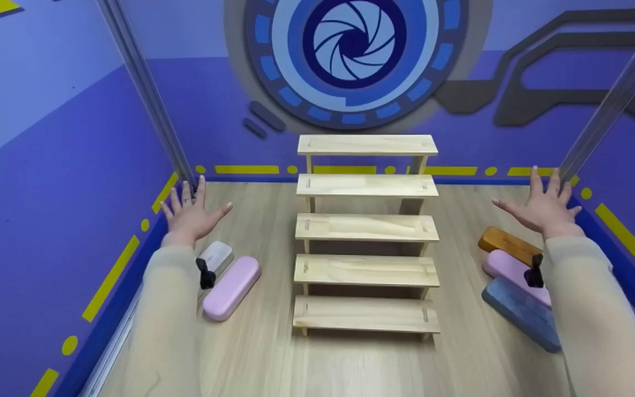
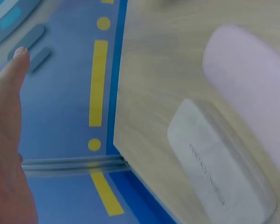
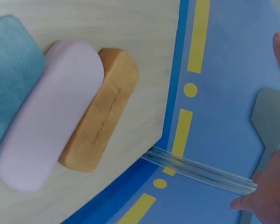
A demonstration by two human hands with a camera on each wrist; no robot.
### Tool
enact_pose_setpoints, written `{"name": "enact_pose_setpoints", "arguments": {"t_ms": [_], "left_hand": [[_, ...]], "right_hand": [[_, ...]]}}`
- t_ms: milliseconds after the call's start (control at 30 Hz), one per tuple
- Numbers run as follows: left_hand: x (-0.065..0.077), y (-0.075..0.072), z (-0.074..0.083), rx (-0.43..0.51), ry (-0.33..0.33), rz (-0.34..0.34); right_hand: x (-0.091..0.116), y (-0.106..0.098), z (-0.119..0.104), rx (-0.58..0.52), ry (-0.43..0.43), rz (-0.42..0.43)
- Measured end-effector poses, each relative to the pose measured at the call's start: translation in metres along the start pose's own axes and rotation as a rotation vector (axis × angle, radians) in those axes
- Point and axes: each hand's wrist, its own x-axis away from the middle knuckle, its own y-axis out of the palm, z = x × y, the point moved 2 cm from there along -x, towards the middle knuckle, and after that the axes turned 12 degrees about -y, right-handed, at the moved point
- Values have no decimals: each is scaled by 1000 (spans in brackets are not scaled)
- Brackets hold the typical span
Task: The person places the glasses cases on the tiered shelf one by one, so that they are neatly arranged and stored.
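Note:
My left hand [image 1: 189, 216] is held up with fingers spread, touching nothing. Beneath it, on the floor panel, lie a white glasses case [image 2: 217, 163] with small printed text and a pink glasses case [image 1: 232, 288]. On the other side my right hand [image 1: 544, 208] is likewise raised, fingers apart and holding nothing. Below that wrist lie a brown glasses case [image 3: 101, 112], a second pink case [image 3: 51, 114] and a blue-grey case [image 1: 520, 313], side by side; the sleeve partly hides them in the head view. Between the hands stands a stepped wooden rack [image 1: 367, 227] with several bare shelves.
Blue printed walls [image 1: 64, 165] with yellow dashes enclose the wood-look floor [image 1: 273, 353] at left, back and right. Metal corner posts [image 1: 149, 94] rise at both back corners. The rack stands near the back wall.

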Motion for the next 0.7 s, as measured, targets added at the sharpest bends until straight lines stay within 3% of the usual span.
{"name": "enact_pose_setpoints", "arguments": {"t_ms": [167, 300, 500, 700], "left_hand": [[9, 16, 4, 223, 16, -16], [23, 32, 7, 432, 28, -67], [58, 62, 12, 753, 81, -133], [95, 103, 13, 979, 89, -218]], "right_hand": [[8, 4, 4, -98, 0, 28], [15, 8, 2, -169, -17, 61], [38, 20, 0, -285, -60, 137], [73, 32, 5, -391, -116, 244]]}}
